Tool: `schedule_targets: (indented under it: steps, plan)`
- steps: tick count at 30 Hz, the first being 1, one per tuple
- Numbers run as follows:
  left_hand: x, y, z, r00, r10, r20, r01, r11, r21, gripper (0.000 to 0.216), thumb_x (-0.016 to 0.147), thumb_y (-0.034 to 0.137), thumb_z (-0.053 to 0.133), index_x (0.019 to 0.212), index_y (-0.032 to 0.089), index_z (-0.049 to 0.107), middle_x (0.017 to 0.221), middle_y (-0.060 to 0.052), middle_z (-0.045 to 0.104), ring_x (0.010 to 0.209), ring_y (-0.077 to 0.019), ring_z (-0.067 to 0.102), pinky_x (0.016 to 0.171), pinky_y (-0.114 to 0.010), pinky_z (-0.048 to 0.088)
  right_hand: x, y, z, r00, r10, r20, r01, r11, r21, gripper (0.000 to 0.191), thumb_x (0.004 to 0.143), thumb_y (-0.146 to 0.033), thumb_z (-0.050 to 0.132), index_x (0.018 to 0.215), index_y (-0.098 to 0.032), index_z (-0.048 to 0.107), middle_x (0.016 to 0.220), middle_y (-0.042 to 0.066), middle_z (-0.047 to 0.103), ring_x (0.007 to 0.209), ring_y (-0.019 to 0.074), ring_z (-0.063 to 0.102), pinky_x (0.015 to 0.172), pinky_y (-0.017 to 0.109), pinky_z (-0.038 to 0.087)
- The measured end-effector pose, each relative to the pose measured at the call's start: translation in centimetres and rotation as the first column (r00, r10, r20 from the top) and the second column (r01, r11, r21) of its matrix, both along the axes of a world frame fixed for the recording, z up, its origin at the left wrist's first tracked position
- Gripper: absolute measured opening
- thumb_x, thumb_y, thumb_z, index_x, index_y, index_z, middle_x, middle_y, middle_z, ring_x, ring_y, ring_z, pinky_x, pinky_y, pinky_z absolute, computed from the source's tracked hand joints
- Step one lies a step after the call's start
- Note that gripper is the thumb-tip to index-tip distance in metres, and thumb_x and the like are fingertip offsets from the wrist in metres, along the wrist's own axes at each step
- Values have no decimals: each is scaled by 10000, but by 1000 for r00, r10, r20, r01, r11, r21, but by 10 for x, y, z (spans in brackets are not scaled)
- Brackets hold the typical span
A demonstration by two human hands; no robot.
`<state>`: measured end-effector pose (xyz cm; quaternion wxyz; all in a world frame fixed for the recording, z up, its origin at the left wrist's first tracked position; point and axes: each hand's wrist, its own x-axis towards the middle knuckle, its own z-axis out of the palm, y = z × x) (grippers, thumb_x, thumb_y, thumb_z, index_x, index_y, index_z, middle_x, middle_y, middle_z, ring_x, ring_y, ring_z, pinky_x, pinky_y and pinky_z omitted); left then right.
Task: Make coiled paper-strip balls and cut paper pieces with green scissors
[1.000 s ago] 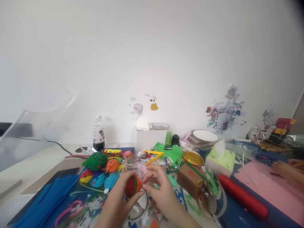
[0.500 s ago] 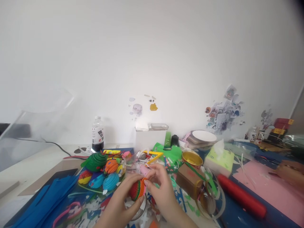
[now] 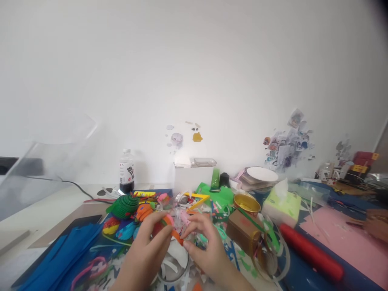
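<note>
Fiddling with a red-orange paper ball (image 3: 157,231)
The left hand (image 3: 145,250) wrapped around it; the right hand (image 3: 207,248) pinched its orange strip (image 3: 176,237) tight, looked like, though it was blurry.

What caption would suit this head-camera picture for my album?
Left hand and right hand pinch an orange paper coil over a table littered with colourful scraps, near a green paper turtle.

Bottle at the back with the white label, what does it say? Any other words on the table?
Clear plastic bottle with white label: black characters, too blurred to read.
Pale green tissue pack: print too small to read.
Brown cardboard box: red marks, unreadable.
Nothing can be quoted.
</note>
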<state>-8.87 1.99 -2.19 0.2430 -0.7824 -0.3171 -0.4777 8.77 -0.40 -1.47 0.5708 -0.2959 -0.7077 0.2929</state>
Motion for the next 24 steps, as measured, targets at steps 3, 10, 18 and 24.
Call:
schedule_targets:
  steps: [3, 10, 18, 24]
  plan:
    - [2, -2, -2, 997, 49, 61, -45, 997, -63, 128, 801, 184, 482, 830, 203, 605, 1086, -101, 529, 1001, -223, 563, 793, -336, 519, -4, -2, 3, 995, 32, -95, -39, 997, -71, 206, 752, -170, 574, 953, -210, 548, 826, 10, 599, 818, 165, 590, 805, 312, 440]
    - [4, 2, -14, 966, 177, 191, -131, 964, -232, 310, 791, 291, 509, 1084, 210, 569, 1060, -81, 625, 979, -232, 612, 768, -332, 539, -21, 4, -2, 905, -66, -420, -137, 890, -434, 291, 588, -404, 746, 673, -158, 615, 734, 25, 593, 704, 155, 556, 632, 251, 463]
    - [-6, 8, -22, 992, 58, -114, -35, 980, 195, 255, 787, 62, 482, 904, 237, 626, 1149, -83, 539, 1208, -292, 416, 863, -403, 489, -20, -2, 2, 800, -194, -568, -262, 738, -622, 321, 494, -346, 818, 669, -140, 646, 696, 12, 598, 658, 128, 569, 571, 217, 464]
    - [-4, 4, -17, 981, 114, -154, -67, 959, 276, 246, 789, 44, 453, 903, 193, 613, 1132, -133, 499, 1198, -340, 401, 797, -424, 515, -23, -2, 2, 791, -142, -596, -349, 695, -628, 298, 509, -317, 817, 616, -135, 607, 574, -18, 561, 552, 105, 564, 518, 198, 439]
